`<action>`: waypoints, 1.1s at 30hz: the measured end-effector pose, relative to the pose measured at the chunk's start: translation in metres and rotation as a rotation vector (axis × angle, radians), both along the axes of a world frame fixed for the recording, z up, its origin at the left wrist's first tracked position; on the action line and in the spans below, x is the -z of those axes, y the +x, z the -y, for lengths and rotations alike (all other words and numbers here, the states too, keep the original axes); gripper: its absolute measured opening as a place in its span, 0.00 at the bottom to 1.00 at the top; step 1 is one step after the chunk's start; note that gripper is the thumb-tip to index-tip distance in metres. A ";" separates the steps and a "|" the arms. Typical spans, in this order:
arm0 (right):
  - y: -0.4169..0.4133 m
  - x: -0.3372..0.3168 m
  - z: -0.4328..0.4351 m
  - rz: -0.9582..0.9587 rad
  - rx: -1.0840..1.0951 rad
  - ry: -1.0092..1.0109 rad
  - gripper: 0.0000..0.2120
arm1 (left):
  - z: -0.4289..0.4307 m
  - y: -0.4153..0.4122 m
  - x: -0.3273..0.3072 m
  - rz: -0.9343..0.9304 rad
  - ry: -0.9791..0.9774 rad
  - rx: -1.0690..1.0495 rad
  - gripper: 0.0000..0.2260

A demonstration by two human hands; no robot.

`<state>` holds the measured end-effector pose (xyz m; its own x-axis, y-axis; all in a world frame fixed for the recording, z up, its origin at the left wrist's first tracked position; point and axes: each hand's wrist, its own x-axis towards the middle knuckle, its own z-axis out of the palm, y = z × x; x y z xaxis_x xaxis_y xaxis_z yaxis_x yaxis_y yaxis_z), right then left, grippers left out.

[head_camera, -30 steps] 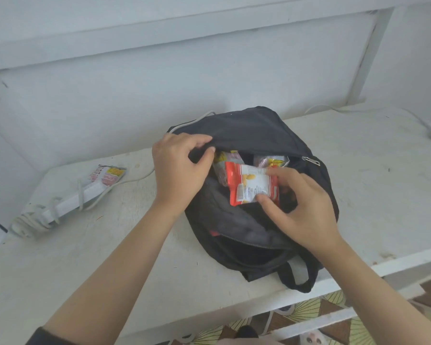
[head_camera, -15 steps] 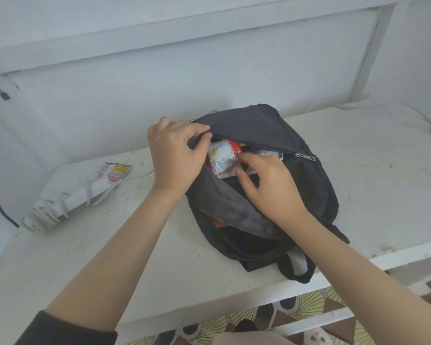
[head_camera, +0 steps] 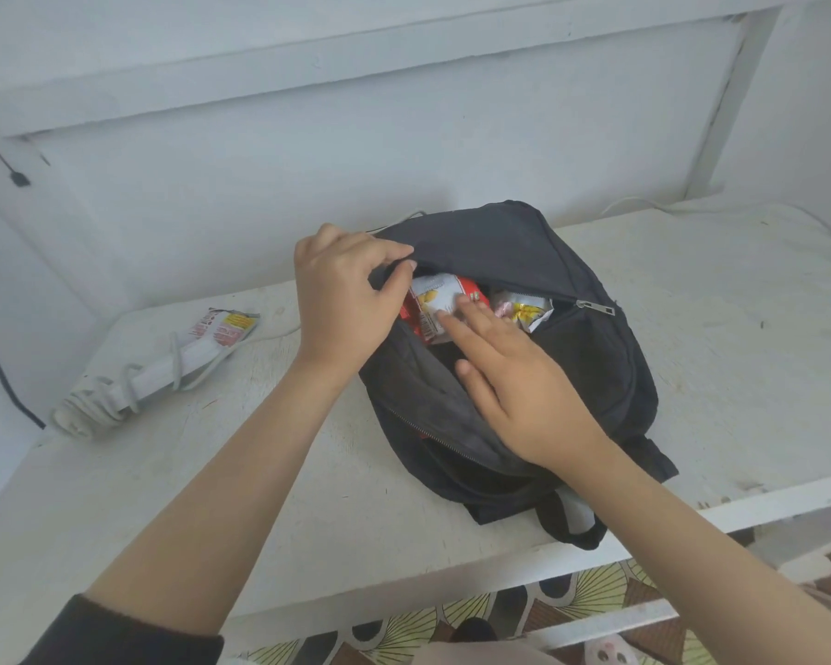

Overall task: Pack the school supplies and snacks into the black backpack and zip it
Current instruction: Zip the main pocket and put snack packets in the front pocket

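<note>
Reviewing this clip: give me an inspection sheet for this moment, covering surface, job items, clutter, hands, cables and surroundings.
Surface: white table, scuffed and stained.
Job's things: black backpack lying on the table, main zip open, zipper pull at the opening's right end; red snack packet and pale yellow packet in the opening.
Clutter: what looks like a white power strip wrapped in its cord, left of the backpack.
Hands: left hand pinches the backpack's upper flap; right hand presses straight fingers on the red snack packet.
Cables: black cable by the left wall; white cable at the table's far right.
Surroundings: white walls; patterned floor below.
</note>
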<state>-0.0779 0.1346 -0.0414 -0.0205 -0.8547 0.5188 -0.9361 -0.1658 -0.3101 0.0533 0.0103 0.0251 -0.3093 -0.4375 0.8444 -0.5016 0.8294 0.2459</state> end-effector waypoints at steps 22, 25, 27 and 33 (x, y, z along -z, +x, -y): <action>0.005 -0.025 0.060 -0.170 0.000 0.188 0.35 | 0.018 -0.004 -0.018 0.117 -0.356 0.071 0.02; 0.005 -0.025 0.063 -0.126 -0.023 0.167 0.34 | 0.017 -0.004 -0.018 0.115 -0.353 0.069 0.02; 0.006 -0.023 0.061 -0.086 -0.045 0.078 0.30 | 0.017 -0.002 -0.017 0.118 -0.344 0.061 0.02; -0.001 -0.005 0.041 -0.057 -0.070 -0.003 0.26 | 0.016 0.001 -0.015 0.120 -0.314 0.076 0.02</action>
<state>-0.0790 0.0938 -0.0366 0.0684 -0.8512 0.5203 -0.9383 -0.2321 -0.2564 0.0543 -0.0060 0.0399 -0.4365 -0.1335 0.8898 -0.4456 0.8912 -0.0849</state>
